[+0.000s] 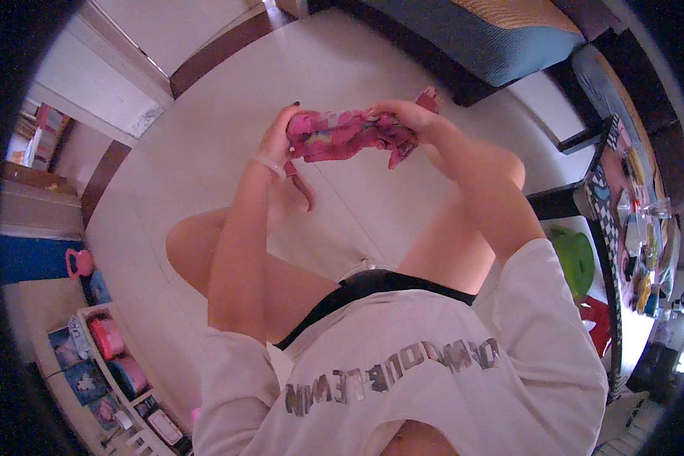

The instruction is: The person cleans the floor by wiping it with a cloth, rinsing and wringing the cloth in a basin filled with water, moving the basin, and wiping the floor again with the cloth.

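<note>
A crumpled pink patterned cloth [342,137] is stretched between my two hands, above the pale floor. My left hand [278,134] grips its left end, and a narrow strip of the cloth hangs below that hand. At the other end, my right hand [407,119] is closed around the fabric, with a piece sticking out past it at the upper right. A light band circles my left wrist. Folds hide the full shape of the cloth, so I cannot tell if it is a garment.
My bent bare legs [450,228] frame the tiled floor [216,148]. On the right stands a table with a checkered edge [604,194], crowded with small items, and a green object [573,259] is under it. A shelf unit [114,353] is at lower left; a bed [490,40] is at upper right.
</note>
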